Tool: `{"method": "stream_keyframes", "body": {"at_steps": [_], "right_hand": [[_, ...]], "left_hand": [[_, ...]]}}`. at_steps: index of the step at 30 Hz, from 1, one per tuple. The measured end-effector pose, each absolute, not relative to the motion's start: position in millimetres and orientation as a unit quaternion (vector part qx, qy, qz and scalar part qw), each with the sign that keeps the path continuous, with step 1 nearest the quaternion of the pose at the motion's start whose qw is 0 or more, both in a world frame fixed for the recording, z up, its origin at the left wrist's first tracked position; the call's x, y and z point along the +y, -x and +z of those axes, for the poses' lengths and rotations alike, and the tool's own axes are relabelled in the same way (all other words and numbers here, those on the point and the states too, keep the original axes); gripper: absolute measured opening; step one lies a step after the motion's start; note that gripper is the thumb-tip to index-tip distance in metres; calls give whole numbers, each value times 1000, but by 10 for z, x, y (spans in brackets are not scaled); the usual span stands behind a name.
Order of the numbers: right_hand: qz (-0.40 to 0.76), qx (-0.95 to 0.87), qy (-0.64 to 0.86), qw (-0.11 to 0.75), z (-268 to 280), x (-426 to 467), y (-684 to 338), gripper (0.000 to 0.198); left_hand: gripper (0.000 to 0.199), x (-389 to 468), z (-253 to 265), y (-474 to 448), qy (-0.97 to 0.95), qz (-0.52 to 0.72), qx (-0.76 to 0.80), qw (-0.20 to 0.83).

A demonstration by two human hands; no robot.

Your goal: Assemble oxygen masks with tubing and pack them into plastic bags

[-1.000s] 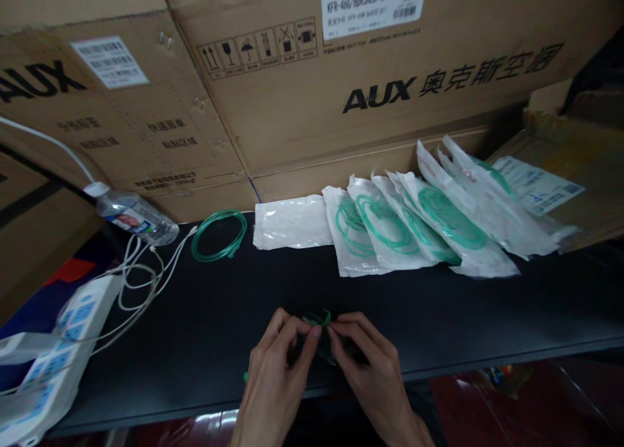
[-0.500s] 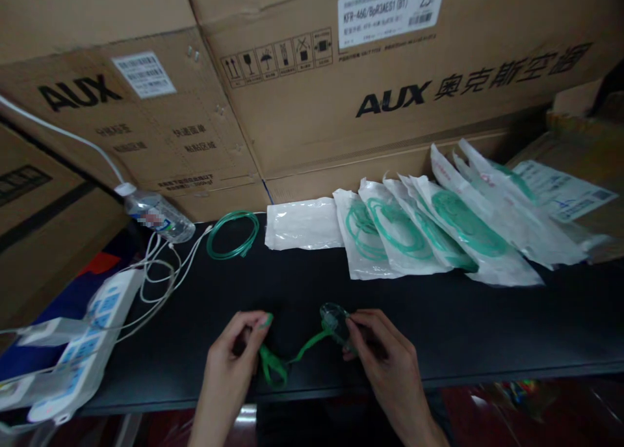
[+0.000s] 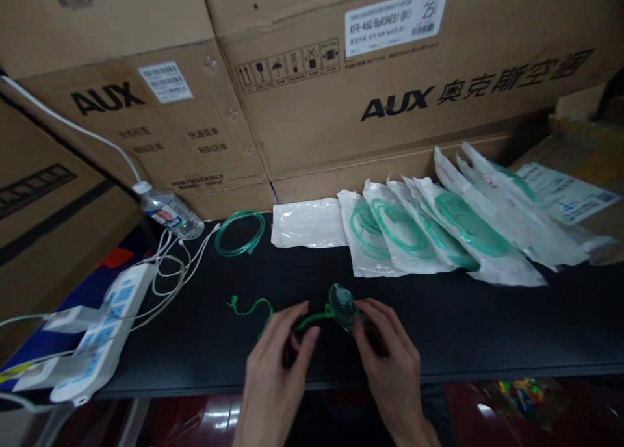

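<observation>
A clear green-tinted oxygen mask (image 3: 342, 306) is held at its right edge by my right hand (image 3: 387, 349), thumb and fingers closed on it just above the black table. From the mask a green elastic strap (image 3: 249, 309) runs left, passing behind the fingers of my left hand (image 3: 280, 362). Its loose end lies on the tabletop, beyond that hand. My left hand is open, thumb and index finger apart near the strap's middle. Part of the strap is hidden by my fingers.
A coil of green tubing (image 3: 240, 232), a flat white packet (image 3: 309, 224) and several pouches (image 3: 373, 236) of green tubing line the back of the table. A power strip (image 3: 110, 333), cables and a plastic bottle (image 3: 170, 212) stand left. Cardboard boxes (image 3: 302, 122) rise behind.
My left hand has let go of the strap's end and moved right toward the mask. The strap end now lies on the table. My right hand still holds the mask, slightly higher in view.
</observation>
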State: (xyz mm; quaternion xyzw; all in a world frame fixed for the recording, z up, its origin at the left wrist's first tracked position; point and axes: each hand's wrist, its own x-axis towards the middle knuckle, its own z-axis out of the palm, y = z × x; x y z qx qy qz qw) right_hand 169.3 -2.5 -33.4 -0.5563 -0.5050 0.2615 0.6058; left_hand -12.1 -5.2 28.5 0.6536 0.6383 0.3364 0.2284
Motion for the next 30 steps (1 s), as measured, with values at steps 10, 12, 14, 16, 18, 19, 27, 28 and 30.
{"method": "stream_keyframes", "body": {"at_steps": [10, 12, 14, 16, 18, 19, 27, 28, 30], "right_hand": [[555, -329, 478, 596, -224, 43, -1735, 47], [610, -296, 447, 583, -173, 46, -1738, 44], [645, -265, 421, 580, -130, 45, -1742, 38], [670, -239, 396, 580, -101, 48, -1745, 33], [691, -224, 376, 576, -82, 56, -1745, 34], [698, -221, 369, 572, -74, 61, -1744, 36], [718, -261, 389, 515, -6, 97, -1773, 31], [715, -267, 395, 512, -9, 100, -1778, 31], [700, -278, 412, 514, -26, 102, -1778, 30]], "left_hand": [[25, -10, 240, -203, -611, 308, 609, 401], [25, -33, 261, -195, -623, 309, 597, 401], [29, -44, 265, -192, -630, 311, 593, 392], [32, -43, 255, -198, -632, 315, 596, 382], [32, -35, 237, -210, -633, 318, 595, 380], [32, -30, 227, -218, -634, 319, 593, 380], [29, -7, 197, -227, -662, 290, 590, 361], [28, -5, 197, -223, -663, 287, 592, 357], [29, -4, 191, -216, -663, 282, 597, 352]]}}
